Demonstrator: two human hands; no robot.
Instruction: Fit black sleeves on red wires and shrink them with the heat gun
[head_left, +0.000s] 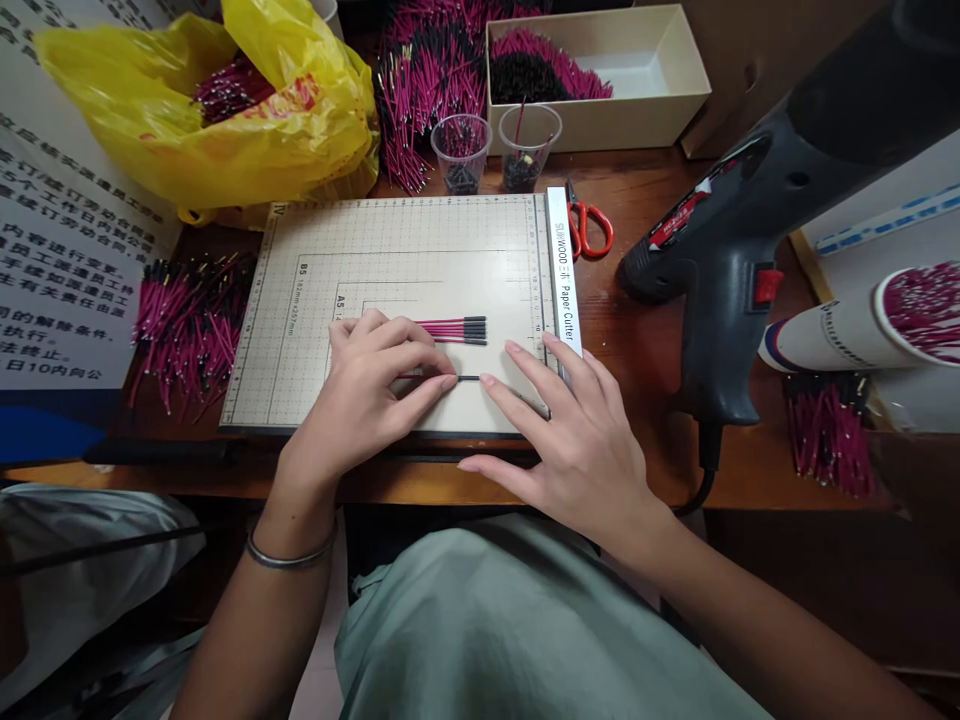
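My left hand (pixel 382 375) is closed in a pinch on a thin wire over the paper cutter board (pixel 405 225). The wire's black-sleeved end (pixel 469 378) sticks out to the right of my fingertips; the rest is hidden under the hand. My right hand (pixel 574 430) is spread, its index fingertip at or almost at the tip of that black end. Just above it, a small row of magenta wires (pixel 450 330) lies side by side on the board, black ends lined up to the right. The left hand covers their other ends.
Behind the board stand two clear plastic cups (pixel 461 150), a cream box (pixel 600 120) of wires and a yellow bag (pixel 300 130). Red-handled scissors (pixel 592 228) lie beside the cutter. A heat gun (pixel 705 270) stands at right, near a paper cup (pixel 840 335). Wires (pixel 187 320) are piled left.
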